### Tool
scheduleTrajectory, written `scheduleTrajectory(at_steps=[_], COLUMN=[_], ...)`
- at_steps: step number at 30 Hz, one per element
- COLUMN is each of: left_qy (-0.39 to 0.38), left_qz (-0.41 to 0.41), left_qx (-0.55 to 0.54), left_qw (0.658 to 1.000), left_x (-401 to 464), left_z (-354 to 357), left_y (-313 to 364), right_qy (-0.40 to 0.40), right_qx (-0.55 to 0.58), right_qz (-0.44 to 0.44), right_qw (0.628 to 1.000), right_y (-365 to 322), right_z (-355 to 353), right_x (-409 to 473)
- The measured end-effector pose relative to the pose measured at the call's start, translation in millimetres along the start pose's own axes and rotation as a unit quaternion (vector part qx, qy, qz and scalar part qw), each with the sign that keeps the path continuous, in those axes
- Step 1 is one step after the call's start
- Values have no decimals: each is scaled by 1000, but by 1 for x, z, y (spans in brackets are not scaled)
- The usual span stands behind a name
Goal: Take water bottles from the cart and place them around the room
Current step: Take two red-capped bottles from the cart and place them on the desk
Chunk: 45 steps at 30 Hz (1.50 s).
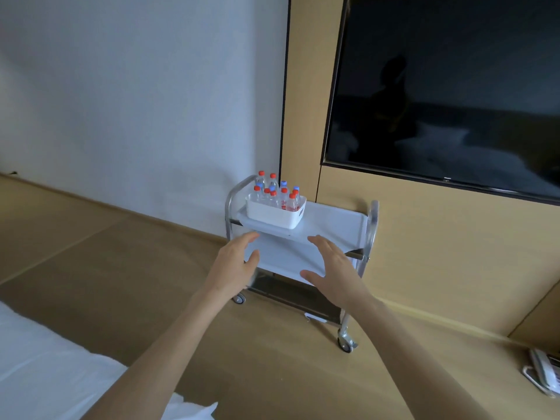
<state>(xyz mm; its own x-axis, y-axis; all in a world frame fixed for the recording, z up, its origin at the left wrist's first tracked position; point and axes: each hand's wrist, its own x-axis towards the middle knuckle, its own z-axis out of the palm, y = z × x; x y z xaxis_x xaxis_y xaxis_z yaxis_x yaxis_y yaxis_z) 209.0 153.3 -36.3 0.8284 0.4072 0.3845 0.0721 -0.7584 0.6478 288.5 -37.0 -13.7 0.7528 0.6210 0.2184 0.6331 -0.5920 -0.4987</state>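
Both the left hand (235, 262) and right hand (335, 269) reach out with fingers spread, holding nothing, toward the white steel-framed wheeled cart (339, 225), whose white plastic basket (272, 215) holds clear capped water bottles (283, 198).

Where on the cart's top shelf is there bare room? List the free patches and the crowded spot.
On the cart, the top shelf is bare from the white basket across to the right rail, and along the front edge near the left hand and right hand. The back-left corner is crowded: the basket is packed with water bottles.

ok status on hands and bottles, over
Left hand and right hand open, empty. Bottles upright in white bin on cart. Path clear.
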Motion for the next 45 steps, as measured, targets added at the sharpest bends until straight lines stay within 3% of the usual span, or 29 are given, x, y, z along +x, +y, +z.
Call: scheduleTrajectory(at_steps=[15, 30, 45], left_qy=[-34, -66, -105], left_qz=[-68, -152, -161], left_qx=[-44, -117, -204], left_qw=[996, 979, 960], left_x=[171, 385, 495], left_z=[74, 191, 271], left_y=[-107, -168, -248], right_qy=[-57, -25, -34], right_qx=[64, 203, 274], right_qz=[66, 160, 218], right_qw=[994, 966, 936], right_y=[62, 214, 279], right_z=[85, 113, 190], right_x=[199, 425, 526])
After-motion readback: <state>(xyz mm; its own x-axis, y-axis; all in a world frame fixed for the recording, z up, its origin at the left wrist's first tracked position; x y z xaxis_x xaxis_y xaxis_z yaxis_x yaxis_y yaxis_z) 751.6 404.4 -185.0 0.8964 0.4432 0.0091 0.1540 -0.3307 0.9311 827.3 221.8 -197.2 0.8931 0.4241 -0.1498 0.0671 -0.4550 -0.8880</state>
